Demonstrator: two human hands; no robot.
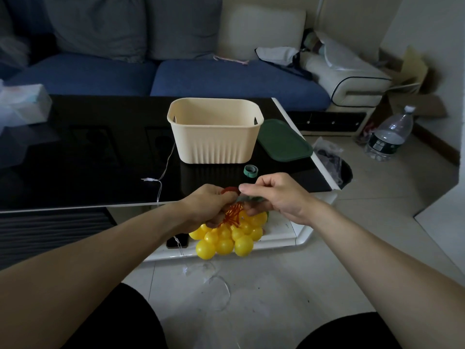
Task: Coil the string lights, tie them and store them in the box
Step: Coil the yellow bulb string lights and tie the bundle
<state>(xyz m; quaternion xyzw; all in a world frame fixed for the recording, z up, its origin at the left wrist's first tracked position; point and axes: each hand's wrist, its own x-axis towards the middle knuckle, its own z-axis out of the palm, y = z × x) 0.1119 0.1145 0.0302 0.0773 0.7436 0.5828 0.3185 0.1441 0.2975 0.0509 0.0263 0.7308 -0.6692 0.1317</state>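
Note:
A bunch of yellow ball string lights (226, 239) with orange wire loops hangs below my hands, just off the front edge of the black table (100, 152). My left hand (208, 206) grips the gathered wires at the top of the bunch, with a red strap at its fingertips. My right hand (274, 195) pinches a thin tie beside the left hand's fingers. A clear wire (162, 172) trails from the bunch across the table. The cream box (215, 137) stands empty and open behind my hands. A rolled green strap (251, 171) lies between the box and my hands.
A dark green lid (283, 141) lies right of the box. A tissue pack (24, 103) sits at the table's far left. Loose clear wire (216, 280) lies on the floor by my knees. A water bottle (391, 134) stands on the floor at right; a blue sofa (201, 76) is behind.

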